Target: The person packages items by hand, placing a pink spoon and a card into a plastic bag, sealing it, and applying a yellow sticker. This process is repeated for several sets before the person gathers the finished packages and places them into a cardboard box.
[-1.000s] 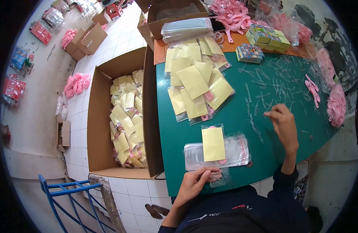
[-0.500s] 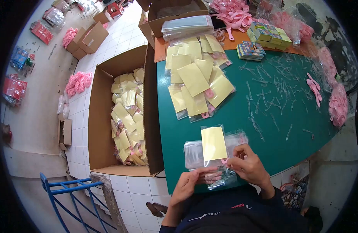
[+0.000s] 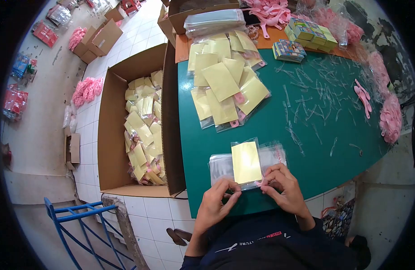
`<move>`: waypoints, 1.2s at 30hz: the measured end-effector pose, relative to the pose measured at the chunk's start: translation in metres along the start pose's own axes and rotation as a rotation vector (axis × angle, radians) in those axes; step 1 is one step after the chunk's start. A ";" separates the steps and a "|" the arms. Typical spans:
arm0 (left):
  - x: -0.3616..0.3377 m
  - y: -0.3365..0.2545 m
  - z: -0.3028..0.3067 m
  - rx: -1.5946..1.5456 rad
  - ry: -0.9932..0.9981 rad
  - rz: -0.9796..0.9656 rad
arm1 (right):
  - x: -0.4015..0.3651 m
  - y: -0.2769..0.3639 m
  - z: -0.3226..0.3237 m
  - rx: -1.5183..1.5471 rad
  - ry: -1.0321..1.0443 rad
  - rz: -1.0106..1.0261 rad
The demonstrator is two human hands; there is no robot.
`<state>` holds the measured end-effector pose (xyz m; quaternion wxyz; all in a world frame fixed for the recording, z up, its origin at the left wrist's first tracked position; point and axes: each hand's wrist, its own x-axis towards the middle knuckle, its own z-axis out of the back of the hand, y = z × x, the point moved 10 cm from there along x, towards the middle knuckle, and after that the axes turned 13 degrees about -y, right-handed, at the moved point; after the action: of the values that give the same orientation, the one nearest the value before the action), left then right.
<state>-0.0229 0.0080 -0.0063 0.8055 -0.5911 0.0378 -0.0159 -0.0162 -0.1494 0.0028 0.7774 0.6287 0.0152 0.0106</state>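
Note:
A clear plastic bag with a pale yellow card (image 3: 246, 161) inside lies in front of me. Beneath it is a stack of empty clear plastic bags (image 3: 221, 166) on the green table. My left hand (image 3: 218, 200) pinches the filled bag at its lower left corner, thumb against fingers. At the lower right corner my right hand (image 3: 283, 188) pinches the same bag, where a bit of pink plastic shows by the fingertips. Farther back, a loose pile of filled bags with yellow cards (image 3: 220, 81) rests on the table, pink handles poking out below some cards.
Left of the table stands a big open carton (image 3: 109, 148) with many filled bags. Thin clear plastic strips (image 3: 315, 99) litter the green tabletop (image 3: 279, 121). Pink spoons (image 3: 363, 99), bundled picture cards (image 3: 288, 50) and a bag stack (image 3: 215, 22) lie farther back. A blue metal frame (image 3: 77, 216) is at lower left.
The clear flap that stuck out below the yellow card is now folded away. My left hand has gone from flat on the flap to pinching the bag's lower edge.

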 end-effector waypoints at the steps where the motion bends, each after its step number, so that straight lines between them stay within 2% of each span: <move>1: -0.001 0.000 0.000 -0.007 -0.016 -0.003 | -0.002 -0.005 -0.001 0.066 0.000 -0.064; 5: -0.005 0.005 -0.003 -0.064 -0.056 0.034 | -0.006 -0.021 -0.005 0.173 -0.017 -0.201; 10: -0.008 0.016 -0.003 -0.099 -0.115 0.113 | -0.009 -0.031 -0.003 0.185 -0.127 -0.273; 15: -0.013 0.026 0.000 -0.132 -0.228 0.175 | -0.006 -0.029 0.002 0.146 -0.208 -0.294; 18: -0.013 0.026 0.001 -0.288 -0.295 0.297 | -0.006 -0.030 0.003 0.162 -0.247 -0.298; 20: -0.015 0.028 0.003 -0.268 -0.312 0.255 | -0.007 -0.028 0.004 0.153 -0.271 -0.283; 30: -0.011 0.008 -0.001 -0.056 -0.195 0.081 | -0.009 -0.023 -0.002 0.012 -0.158 -0.198; 33: -0.015 0.016 -0.002 -0.123 -0.184 0.111 | -0.004 -0.011 -0.001 -0.031 -0.079 -0.149; 36: -0.016 0.009 0.005 -0.371 -0.316 0.161 | 0.012 0.012 0.005 -0.080 0.025 -0.038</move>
<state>-0.0384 0.0163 -0.0129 0.6779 -0.7190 -0.0395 0.1482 -0.0038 -0.1509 0.0153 0.8018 0.5965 0.0367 0.0044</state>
